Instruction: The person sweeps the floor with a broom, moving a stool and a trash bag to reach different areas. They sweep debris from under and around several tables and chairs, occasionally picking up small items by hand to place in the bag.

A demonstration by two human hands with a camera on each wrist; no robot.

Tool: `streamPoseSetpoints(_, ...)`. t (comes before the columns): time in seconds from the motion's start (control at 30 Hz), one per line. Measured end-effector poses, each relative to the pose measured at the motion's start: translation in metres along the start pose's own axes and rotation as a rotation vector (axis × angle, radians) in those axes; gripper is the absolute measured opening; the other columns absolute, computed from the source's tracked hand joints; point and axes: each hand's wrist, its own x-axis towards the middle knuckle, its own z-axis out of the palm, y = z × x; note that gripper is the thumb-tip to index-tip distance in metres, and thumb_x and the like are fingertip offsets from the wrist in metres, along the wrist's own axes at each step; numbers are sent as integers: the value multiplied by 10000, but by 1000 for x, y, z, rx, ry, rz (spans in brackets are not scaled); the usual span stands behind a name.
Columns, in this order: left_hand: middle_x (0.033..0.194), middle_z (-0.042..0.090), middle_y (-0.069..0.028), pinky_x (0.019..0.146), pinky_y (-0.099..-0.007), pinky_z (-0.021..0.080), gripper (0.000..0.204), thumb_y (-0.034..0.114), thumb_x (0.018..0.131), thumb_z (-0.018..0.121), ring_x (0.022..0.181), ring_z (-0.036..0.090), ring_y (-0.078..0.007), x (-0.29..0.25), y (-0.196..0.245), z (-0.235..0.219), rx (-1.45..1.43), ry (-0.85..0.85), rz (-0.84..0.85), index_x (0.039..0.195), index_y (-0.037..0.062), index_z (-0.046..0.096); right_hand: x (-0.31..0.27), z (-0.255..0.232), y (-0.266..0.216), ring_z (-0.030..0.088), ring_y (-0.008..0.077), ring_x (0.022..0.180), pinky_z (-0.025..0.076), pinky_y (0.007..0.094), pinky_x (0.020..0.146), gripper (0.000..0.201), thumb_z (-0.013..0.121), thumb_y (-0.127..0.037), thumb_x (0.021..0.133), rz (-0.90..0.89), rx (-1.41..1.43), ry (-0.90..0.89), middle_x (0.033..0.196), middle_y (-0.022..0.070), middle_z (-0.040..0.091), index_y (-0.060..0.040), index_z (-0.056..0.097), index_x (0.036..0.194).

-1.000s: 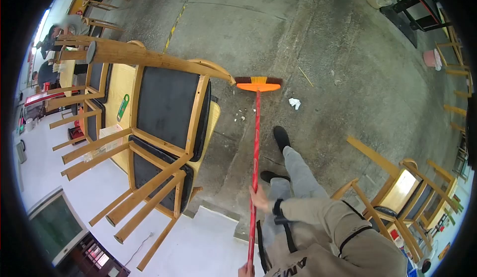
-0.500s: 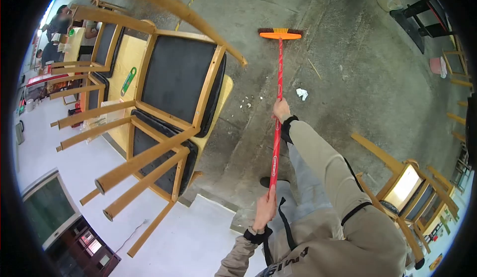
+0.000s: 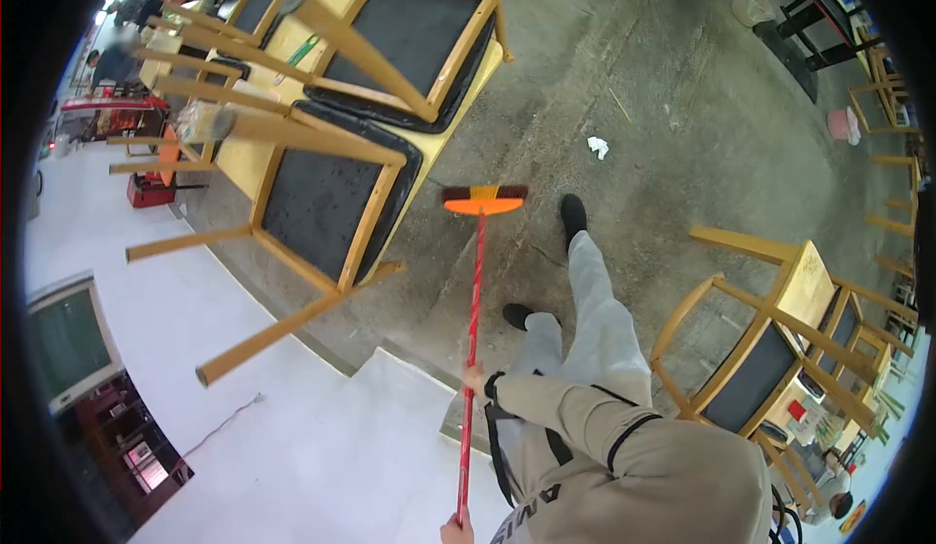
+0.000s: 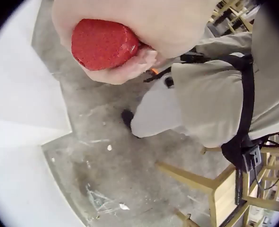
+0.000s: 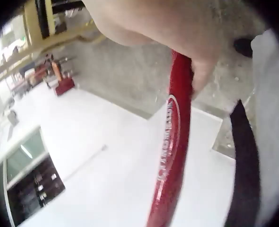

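Head view: the broom [image 3: 475, 300] points away from the person, its long axis running forward from the fingers and leaning slightly right towards the orange head [image 3: 485, 206], which is at the floor. The right hand [image 3: 475, 380] has its fingers wrapped round the red handle; the left hand [image 3: 456, 530] grips it farther back. Left of the right fingers, upturned chairs [image 3: 334, 213] rest on a desk [image 3: 435, 148], its edge near the broom's head. Ahead and right of them lies a crumpled white scrap [image 3: 598, 147] on the grey floor [image 3: 702, 164].

Left wrist view: the handle's round end pokes out of the left hand's curled fingers, facing the camera. Beside them stands a white wall [image 4: 23, 113].

Right wrist view: the lettered handle slopes down from beneath the right hand's fingers, with a dark strap [image 5: 244, 165] hanging to their right; a framed window [image 5: 26, 153] lies beyond, left.
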Motion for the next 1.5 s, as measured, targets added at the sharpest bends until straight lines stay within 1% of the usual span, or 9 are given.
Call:
streamPoseSetpoints(0.23,651,563,-277,562,-479,427,530,442,907,379,629,575,-423,-21,-28,-22,45,-13,-26,830,-31,606,14,33,61,523,223,526,449,400,416,293,540,-235,843,-19,57,-210,678,85,492,-52,388,1015)
streamPoseSetpoints(0.37,624,557,-236,549,-449,420,492,450,886,431,629,567,-399,55,9,-17,193,-13,138,779,2,603,25,-40,-31,547,231,546,471,409,470,189,526,-118,836,-199,245,-226,685,95,515,-55,415,974)
streamPoseSetpoints(0.67,706,585,-259,614,-488,459,492,462,870,437,715,588,-415,166,296,-3,78,-67,565,821,8,618,57,-280,-234,547,168,604,440,315,499,249,540,-39,754,-795,230,188,732,57,559,-40,509,1001)
streamPoseSetpoints(1.0,720,591,-277,664,-502,474,535,450,890,384,728,588,-442,180,514,72,169,-115,726,814,-31,605,165,-472,-290,591,181,584,509,335,502,182,502,-61,851,-636,517,275,769,62,589,-12,525,1025)
streamPoseSetpoints(1.13,799,595,-283,712,-500,462,574,493,894,343,812,579,-439,190,453,56,188,-195,623,882,-21,599,173,-428,-247,604,197,581,502,359,505,146,555,-127,814,-669,109,475,644,85,591,1,563,883)
streamPoseSetpoints(1.33,806,604,-264,701,-455,446,649,560,884,303,813,594,-398,206,229,23,110,-270,524,874,-16,600,90,-249,-145,620,299,687,536,452,592,139,504,-63,831,-452,322,35,832,133,593,-40,516,968)
streamPoseSetpoints(1.37,825,608,-255,687,-468,449,661,593,854,318,821,583,-423,203,183,13,71,-326,476,891,4,616,212,-221,-88,614,323,787,522,478,692,148,509,-67,828,-185,265,-370,867,160,592,1,525,959)
streamPoseSetpoints(1.4,798,608,-251,665,-470,447,657,595,852,322,802,584,-425,194,139,1,129,-353,394,884,9,618,85,-193,-93,594,323,868,493,468,787,185,481,-102,837,-91,336,-351,899,164,593,30,530,957)
streamPoseSetpoints(1.5,647,587,-203,584,-456,436,554,526,864,375,666,582,-398,118,38,-31,286,4,327,731,42,610,91,-101,-3,616,270,752,512,399,661,266,644,-274,745,92,85,-689,824,134,614,-49,577,869)
